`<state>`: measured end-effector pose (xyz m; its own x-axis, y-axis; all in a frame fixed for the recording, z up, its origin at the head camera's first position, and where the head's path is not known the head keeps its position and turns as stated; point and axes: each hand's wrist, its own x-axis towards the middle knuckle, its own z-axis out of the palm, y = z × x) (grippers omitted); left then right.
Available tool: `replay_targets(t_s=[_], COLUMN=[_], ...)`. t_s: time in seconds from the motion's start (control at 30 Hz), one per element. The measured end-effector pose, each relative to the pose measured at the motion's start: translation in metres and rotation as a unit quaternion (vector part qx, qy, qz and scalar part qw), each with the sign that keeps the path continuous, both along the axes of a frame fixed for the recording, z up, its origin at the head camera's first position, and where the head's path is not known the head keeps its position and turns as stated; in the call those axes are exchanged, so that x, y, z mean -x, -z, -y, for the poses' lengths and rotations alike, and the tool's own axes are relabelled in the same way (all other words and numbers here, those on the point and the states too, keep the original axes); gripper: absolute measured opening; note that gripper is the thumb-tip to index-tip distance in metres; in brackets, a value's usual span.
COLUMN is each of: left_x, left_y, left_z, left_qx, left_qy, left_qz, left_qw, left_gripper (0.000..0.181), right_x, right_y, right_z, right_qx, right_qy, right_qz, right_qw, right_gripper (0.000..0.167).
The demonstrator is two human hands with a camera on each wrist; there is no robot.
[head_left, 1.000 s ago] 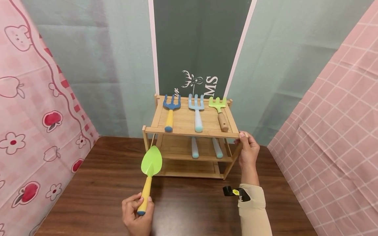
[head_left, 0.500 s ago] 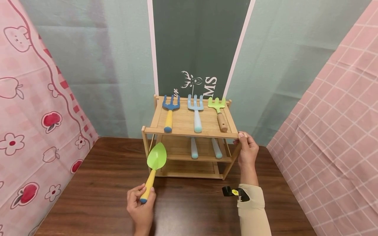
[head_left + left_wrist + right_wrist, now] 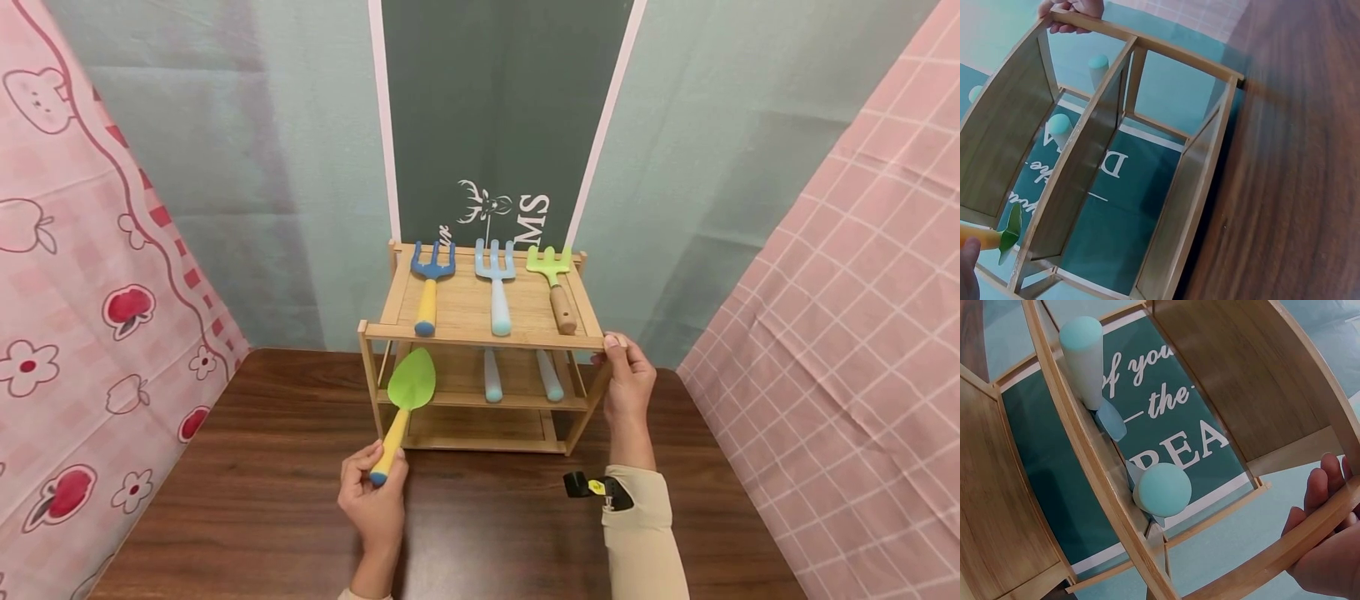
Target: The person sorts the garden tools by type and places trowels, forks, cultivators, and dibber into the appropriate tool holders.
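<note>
My left hand point(image 3: 375, 496) grips the yellow handle of a garden trowel point(image 3: 411, 382) with a green blade. In the head view that blade overlaps the left end of the rack's middle shelf; the left wrist view shows the trowel point(image 3: 1012, 232) at the opening between top and middle shelves. My right hand point(image 3: 628, 379) holds the front right corner of the wooden rack point(image 3: 480, 340). On the top lie a dark blue hand fork point(image 3: 427, 292), a light blue one point(image 3: 498, 292) and a green one point(image 3: 557, 292) with a brown handle.
Two pale handles with turquoise ends, one point(image 3: 492, 375) left of the other point(image 3: 550, 375), lie on the middle shelf. The rack stands on a dark wooden table point(image 3: 495, 533). Pink cloths hang left and right, and a teal curtain point(image 3: 300, 167) hangs behind.
My left hand has carried the trowel forward and right, from in front of the rack up to its middle shelf. The right hand keeps its hold on the rack corner.
</note>
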<state>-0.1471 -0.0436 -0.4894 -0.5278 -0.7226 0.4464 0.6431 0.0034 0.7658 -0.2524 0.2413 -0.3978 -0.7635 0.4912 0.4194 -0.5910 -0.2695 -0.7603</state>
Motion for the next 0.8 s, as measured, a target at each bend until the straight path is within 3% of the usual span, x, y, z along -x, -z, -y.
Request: replay_targets(t_s=[0.23, 0.5, 0.8], left_x=[0.013, 0.021, 0.046], left_y=[-0.006, -0.04, -0.048], left_z=[-0.004, -0.014, -0.017], left_qx=[-0.016, -0.029, -0.026], left_qy=[0.015, 0.028, 0.026], left_qz=[-0.004, 0.006, 0.017], left_qw=[0.9998, 0.9992, 0.9992], left_gripper=[0.02, 0.019, 0.019], right_x=[-0.001, 0.0, -0.001], right_y=[0.0, 0.0, 0.0], right_z=[0.001, 0.001, 0.0], right_qx=[0.003, 0.009, 0.004], right_qy=[-0.004, -0.006, -0.001], right_qz=[0.002, -0.005, 0.0], right_qw=[1.0, 0.9999, 1.0], right_gripper=[0.014, 0.011, 0.012])
